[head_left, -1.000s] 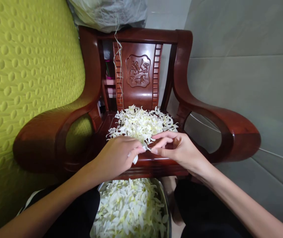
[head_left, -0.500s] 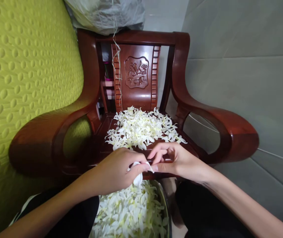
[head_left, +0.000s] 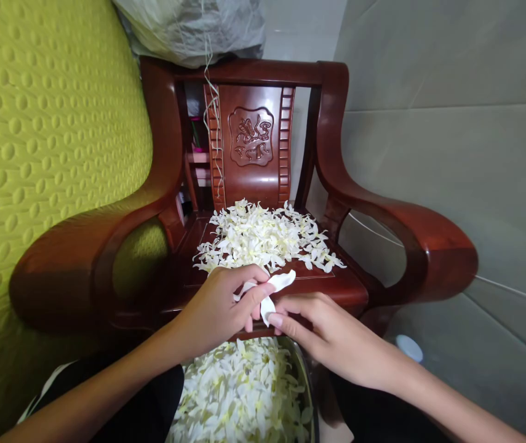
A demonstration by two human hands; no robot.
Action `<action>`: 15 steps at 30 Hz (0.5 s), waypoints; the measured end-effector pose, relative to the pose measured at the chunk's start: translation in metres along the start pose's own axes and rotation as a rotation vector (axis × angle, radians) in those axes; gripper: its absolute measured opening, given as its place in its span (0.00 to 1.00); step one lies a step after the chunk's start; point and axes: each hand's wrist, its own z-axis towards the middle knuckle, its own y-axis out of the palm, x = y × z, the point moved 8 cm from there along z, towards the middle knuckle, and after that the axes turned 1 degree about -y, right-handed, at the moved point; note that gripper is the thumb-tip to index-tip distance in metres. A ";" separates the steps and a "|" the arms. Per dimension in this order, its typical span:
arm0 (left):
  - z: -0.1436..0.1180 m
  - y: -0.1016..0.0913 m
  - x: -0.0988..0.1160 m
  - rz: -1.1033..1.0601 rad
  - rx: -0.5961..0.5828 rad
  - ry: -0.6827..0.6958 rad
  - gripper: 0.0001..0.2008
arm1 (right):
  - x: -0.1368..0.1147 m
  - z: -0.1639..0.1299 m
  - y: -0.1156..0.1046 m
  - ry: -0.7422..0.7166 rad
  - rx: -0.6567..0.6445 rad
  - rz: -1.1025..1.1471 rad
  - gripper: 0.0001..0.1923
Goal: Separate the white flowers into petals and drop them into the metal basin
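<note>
Pinching a thin white flower petal (head_left: 277,284) between left hand (head_left: 219,307) and right hand (head_left: 322,335), both hands likely need a feather-light fingertip grip on its limp, easily bruised edges.

Bowl (head_left: 307,394) cut by bottom edge; flower (head_left: 272,292) base hidden in left hand (head_left: 219,307)

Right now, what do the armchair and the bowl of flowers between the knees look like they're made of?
The armchair looks like solid wood with a glossy reddish-brown lacquer: carved back panel, highlights on the armrests. The bowl appears to be metal, perhaps stainless steel, judging by its thin, grey, shiny rim; most of it is hidden by white flowers.
</note>
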 end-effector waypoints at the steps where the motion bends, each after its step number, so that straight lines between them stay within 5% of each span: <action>1: -0.001 0.002 0.000 -0.016 -0.020 -0.014 0.10 | -0.002 0.000 0.000 -0.011 0.009 -0.024 0.15; 6: -0.004 0.005 -0.002 0.028 -0.038 -0.035 0.10 | -0.007 -0.001 0.000 -0.056 -0.055 -0.017 0.14; 15: -0.016 -0.012 0.000 0.630 -0.007 0.122 0.12 | 0.018 -0.003 0.001 0.104 -0.014 -0.194 0.18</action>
